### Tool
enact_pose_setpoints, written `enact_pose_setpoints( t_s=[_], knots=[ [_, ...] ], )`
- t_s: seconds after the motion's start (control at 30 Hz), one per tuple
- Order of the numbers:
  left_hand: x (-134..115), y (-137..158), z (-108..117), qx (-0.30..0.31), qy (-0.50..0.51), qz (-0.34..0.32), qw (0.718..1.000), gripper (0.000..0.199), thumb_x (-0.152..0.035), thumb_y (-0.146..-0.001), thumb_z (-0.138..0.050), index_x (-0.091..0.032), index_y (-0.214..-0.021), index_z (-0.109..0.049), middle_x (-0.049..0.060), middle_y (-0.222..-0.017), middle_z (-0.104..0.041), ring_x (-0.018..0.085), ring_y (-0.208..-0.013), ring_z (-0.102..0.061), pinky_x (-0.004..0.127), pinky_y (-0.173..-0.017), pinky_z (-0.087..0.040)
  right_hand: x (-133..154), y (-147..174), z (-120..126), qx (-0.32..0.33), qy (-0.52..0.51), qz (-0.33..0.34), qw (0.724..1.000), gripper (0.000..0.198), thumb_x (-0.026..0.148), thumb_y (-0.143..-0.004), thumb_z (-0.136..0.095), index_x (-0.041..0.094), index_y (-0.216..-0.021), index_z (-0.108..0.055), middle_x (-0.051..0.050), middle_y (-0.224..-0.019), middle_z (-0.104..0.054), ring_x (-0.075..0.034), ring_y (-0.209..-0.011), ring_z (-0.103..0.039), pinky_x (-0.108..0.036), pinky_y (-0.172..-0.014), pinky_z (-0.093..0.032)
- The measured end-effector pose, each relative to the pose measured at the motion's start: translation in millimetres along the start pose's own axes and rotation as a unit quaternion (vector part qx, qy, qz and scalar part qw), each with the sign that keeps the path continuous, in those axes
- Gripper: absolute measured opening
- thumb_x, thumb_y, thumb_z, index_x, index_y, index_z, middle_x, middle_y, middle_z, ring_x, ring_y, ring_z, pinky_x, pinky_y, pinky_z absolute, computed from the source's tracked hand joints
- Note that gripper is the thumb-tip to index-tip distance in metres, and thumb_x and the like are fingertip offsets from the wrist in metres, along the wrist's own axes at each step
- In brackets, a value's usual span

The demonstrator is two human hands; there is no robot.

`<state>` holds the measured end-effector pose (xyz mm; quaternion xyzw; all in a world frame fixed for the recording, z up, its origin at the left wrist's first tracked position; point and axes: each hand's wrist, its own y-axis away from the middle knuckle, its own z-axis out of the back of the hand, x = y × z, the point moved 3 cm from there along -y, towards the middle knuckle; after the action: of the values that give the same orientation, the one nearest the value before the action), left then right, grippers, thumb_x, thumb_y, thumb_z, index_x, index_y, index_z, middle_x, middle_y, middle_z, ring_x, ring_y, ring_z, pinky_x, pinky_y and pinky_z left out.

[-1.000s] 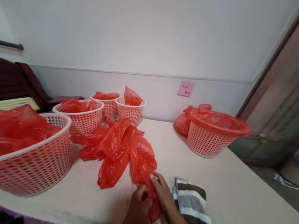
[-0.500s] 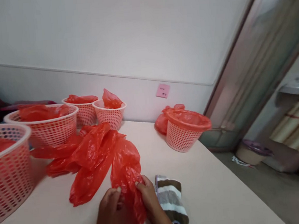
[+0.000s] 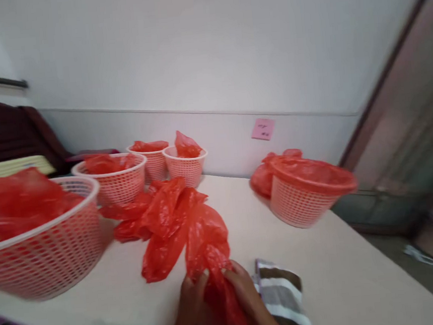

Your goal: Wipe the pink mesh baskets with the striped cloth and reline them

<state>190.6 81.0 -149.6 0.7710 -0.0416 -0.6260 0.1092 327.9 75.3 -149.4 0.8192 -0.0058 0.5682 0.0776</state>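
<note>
Both of my hands hold a crumpled red plastic bag [image 3: 206, 234] low in the middle of the view. My left hand [image 3: 192, 296] pinches its left side, with the thumb on top. Across from it, my right hand [image 3: 243, 289] grips the right side between thumb and fingers. The bag's near end hangs down between my wrists. More loose red plastic bags [image 3: 164, 222] lie heaped on the table just beyond and to the left. Beside my right hand lies a folded cloth [image 3: 283, 295] striped in brown, grey and white.
A large pink perforated basket [image 3: 57, 252] with red plastic in it stands at the left. Several smaller baskets [image 3: 187, 170] stand behind the heap. At the right, another basket [image 3: 298, 203] is lined with a red bag. A pink note [image 3: 262, 128] is on the wall.
The view has swung to the left, so everything appears shifted right and more of the large left basket shows. Both hands keep their hold on the red plastic bag.
</note>
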Motion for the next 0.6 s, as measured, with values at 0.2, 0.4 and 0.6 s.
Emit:
enact_pose_setpoints(
  t_s=[0.2,0.4,0.6],
  knots=[
    [4,7,28,-0.044,-0.003,-0.05,0.998,0.036,-0.042,-0.069,-0.068,-0.016,-0.094,-0.068,0.015,-0.106,-0.07,0.028,-0.103,-0.063,0.035,-0.088,-0.051,6,1,-3,-0.048,0.063,-0.019,0.997,0.026,0.04,-0.065,-0.068,0.019,-0.08,-0.066,-0.005,-0.085,-0.073,-0.023,-0.08,-0.067,-0.032,-0.075,-0.052],
    [5,6,52,-0.072,0.0,-0.061,0.996,0.032,-0.033,-0.062,-0.074,-0.021,-0.091,-0.071,0.012,-0.122,-0.067,0.033,-0.134,-0.041,0.036,-0.106,-0.04,11,-2,1,-0.084,0.106,0.005,0.991,0.033,0.051,-0.065,-0.066,0.021,-0.077,-0.068,-0.007,-0.084,-0.074,-0.027,-0.086,-0.067,-0.036,-0.079,-0.054],
    [-1,-9,59,-0.137,0.069,-0.042,0.987,0.018,-0.032,-0.073,-0.074,-0.022,-0.087,-0.069,0.01,-0.112,-0.069,0.028,-0.124,-0.052,0.038,-0.102,-0.044,6,-19,19,-0.13,0.162,0.029,0.978,0.03,0.052,-0.057,-0.067,0.024,-0.066,-0.07,-0.008,-0.074,-0.073,-0.031,-0.082,-0.068,-0.041,-0.076,-0.055]
  ],
)
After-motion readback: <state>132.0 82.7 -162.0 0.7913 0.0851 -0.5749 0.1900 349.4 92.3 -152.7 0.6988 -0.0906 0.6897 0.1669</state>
